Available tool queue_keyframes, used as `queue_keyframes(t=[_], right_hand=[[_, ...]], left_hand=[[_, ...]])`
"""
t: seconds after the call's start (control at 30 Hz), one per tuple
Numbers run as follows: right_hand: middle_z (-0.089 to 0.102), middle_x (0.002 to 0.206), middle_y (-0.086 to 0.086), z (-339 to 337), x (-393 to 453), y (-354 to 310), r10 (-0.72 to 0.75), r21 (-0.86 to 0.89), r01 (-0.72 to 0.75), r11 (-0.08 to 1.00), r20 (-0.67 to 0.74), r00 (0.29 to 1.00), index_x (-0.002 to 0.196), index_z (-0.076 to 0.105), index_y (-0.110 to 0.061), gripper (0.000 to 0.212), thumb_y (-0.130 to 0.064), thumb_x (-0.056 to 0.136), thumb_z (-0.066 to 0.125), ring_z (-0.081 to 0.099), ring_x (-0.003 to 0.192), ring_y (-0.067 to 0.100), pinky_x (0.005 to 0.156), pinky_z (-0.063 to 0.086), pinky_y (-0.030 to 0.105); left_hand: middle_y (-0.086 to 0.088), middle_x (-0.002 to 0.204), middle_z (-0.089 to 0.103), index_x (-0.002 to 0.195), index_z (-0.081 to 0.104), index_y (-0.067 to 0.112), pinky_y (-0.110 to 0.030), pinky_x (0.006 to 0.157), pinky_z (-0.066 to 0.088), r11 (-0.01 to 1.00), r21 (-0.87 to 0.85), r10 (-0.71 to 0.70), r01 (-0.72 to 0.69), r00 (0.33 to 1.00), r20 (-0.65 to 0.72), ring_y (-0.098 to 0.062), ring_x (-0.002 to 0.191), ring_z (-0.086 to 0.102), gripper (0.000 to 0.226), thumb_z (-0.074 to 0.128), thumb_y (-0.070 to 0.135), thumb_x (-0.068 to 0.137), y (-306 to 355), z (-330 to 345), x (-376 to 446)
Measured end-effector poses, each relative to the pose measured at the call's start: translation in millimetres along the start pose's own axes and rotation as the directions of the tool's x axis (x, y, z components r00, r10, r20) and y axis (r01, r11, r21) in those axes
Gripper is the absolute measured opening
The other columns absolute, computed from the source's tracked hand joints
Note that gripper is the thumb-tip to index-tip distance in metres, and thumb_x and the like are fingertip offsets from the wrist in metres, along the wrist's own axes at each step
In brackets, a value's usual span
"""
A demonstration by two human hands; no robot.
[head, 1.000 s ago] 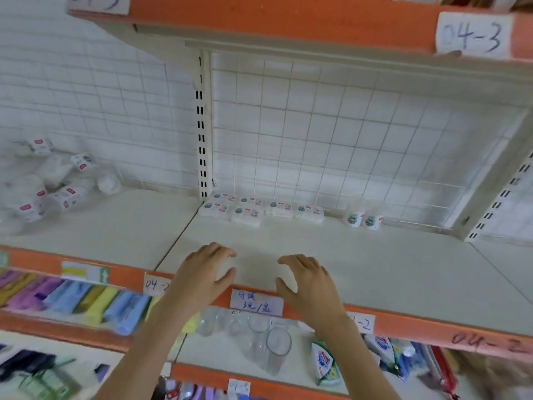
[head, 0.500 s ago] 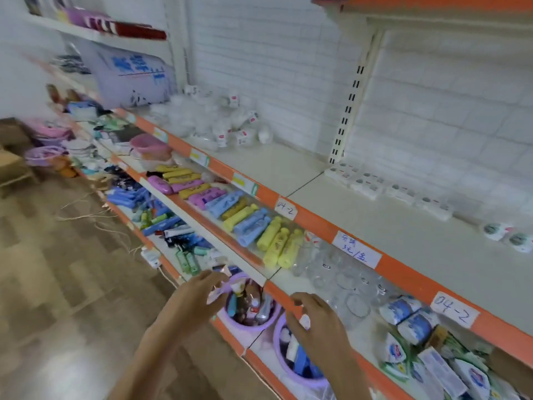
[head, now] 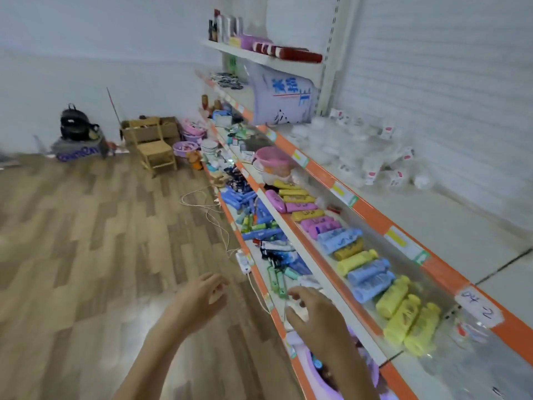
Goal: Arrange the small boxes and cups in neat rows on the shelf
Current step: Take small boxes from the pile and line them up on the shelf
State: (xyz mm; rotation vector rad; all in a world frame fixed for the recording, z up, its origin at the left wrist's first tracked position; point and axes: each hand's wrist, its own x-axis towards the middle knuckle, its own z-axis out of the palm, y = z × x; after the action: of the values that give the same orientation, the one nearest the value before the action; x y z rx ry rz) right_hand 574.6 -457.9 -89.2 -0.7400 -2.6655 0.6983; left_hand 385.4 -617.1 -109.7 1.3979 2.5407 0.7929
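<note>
At the lower edge of the view, both hands hang in the air with nothing in them: the left hand [head: 202,298] is out over the wooden floor [head: 86,241] with its fingers loosely curled and spread, and the right hand [head: 315,316] is over the front lip of the lowest shelf, fingers bent and apart, gripping nothing. The task's cups [head: 372,157] lie well away from both hands, up and to the right on the white upper shelf [head: 432,215], in a loose heap of clear plastic with small red-and-white labels (the motion blur makes a count impossible). They are jumbled rather than in rows; several lie tipped on their sides with their long axes pointing different ways, some along the shelf and some toward its back wall, and I cannot tell for each one which end is the mouth. Just beyond the heap, against the upright post, leans a large pale purple bag [head: 282,99] with blue print. Between the hands and the cups runs the middle shelf, where yellow, blue and pink bottles [head: 366,264] lie on their sides in a long line, their long axes roughly across the shelf. The small boxes are not visible in this view. A handwritten tag [head: 477,306] is stuck on the orange shelf edge near the right hand.
</note>
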Motion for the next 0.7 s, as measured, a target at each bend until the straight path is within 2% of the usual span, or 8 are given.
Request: queue_keyframes(t=[0.13,0.23,0.27,0.33,0.43,0.53,0.6,0.7], right_hand=[[0.059,0.112,-0.008,25,79,-33,-0.027,-0.012,0.027,1.000,0.006,1.000,0.120,0.054,-0.026,0.032,-0.035,0.089,0.053,0.054,0.099,0.008,0.081,0.044,0.020],[0.058,0.114,-0.007,40,130,-47,-0.060,-0.081,0.058,0.995,-0.026,0.998,0.121,0.053,-0.025,0.033,-0.034,0.089,0.051,0.051,0.103,0.010,0.084,0.041,0.021],[0.057,0.115,-0.008,42,146,-50,-0.072,-0.099,0.069,0.993,-0.025,0.997,0.121,0.052,-0.025,0.033,-0.034,0.090,0.051,0.050,0.105,0.010,0.084,0.039,0.020],[0.054,0.118,-0.010,44,175,-52,-0.079,-0.140,0.078,0.987,-0.005,0.997,0.123,0.050,-0.026,0.034,-0.035,0.090,0.049,0.047,0.108,0.010,0.087,0.037,0.020],[0.051,0.123,-0.011,40,220,-45,-0.061,-0.164,0.058,0.985,-0.014,0.998,0.125,0.048,-0.027,0.035,-0.037,0.091,0.048,0.044,0.113,0.009,0.093,0.036,0.022],[0.050,0.123,-0.012,30,263,-28,-0.041,-0.164,0.034,0.986,-0.041,0.998,0.125,0.048,-0.028,0.034,-0.036,0.092,0.047,0.044,0.113,0.007,0.090,0.034,0.018],[0.050,0.122,-0.012,20,296,-12,-0.035,-0.174,0.021,0.985,-0.077,0.996,0.124,0.048,-0.027,0.034,-0.036,0.092,0.048,0.044,0.111,0.007,0.084,0.033,0.016],[0.051,0.121,-0.014,-5,345,17,-0.019,-0.174,-0.012,0.985,-0.177,0.984,0.122,0.051,-0.029,0.032,-0.038,0.091,0.048,0.045,0.113,0.007,0.089,0.036,0.019]], left_hand=[[0.011,0.106,0.057,0.114,0.056,0.026,-0.020,0.068,0.037,0.995,0.101,-0.014,0.016,1.000,-0.019,-0.010,0.097,0.058,0.027,0.051,0.033,0.088,-47,-32,49],[0.007,0.108,0.058,0.115,0.056,0.025,-0.025,0.072,0.039,0.978,0.206,0.056,-0.043,0.997,-0.055,-0.015,0.100,0.058,0.032,0.047,0.036,0.086,-74,-48,89],[0.006,0.104,0.060,0.113,0.058,0.024,-0.027,0.073,0.042,0.972,0.225,0.083,-0.069,0.995,-0.055,-0.016,0.097,0.059,0.033,0.046,0.035,0.084,-81,-54,102],[0.007,0.088,0.062,0.099,0.063,0.025,-0.028,0.061,0.047,0.957,0.264,0.134,-0.123,0.991,-0.024,-0.016,0.082,0.064,0.034,0.042,0.038,0.076,-90,-62,132],[0.008,0.076,0.061,0.089,0.064,0.025,-0.026,0.051,0.046,0.938,0.303,0.171,-0.170,0.985,0.023,-0.015,0.068,0.064,0.033,0.041,0.039,0.070,-102,-67,182],[0.005,0.092,0.063,0.105,0.062,0.023,-0.029,0.067,0.046,0.940,0.256,0.219,-0.225,0.974,0.055,-0.018,0.086,0.063,0.029,0.051,0.034,0.080,-105,-60,242],[0.008,0.109,0.058,0.118,0.055,0.027,-0.025,0.078,0.043,0.930,0.241,0.269,-0.279,0.960,0.076,-0.014,0.099,0.058,0.032,0.050,0.035,0.088,-103,-53,289],[0.013,0.119,0.053,0.124,0.048,0.032,-0.021,0.081,0.044,0.925,0.191,0.312,-0.329,0.943,0.113,-0.007,0.102,0.055,0.034,0.046,0.039,0.091,-91,-43,365]])
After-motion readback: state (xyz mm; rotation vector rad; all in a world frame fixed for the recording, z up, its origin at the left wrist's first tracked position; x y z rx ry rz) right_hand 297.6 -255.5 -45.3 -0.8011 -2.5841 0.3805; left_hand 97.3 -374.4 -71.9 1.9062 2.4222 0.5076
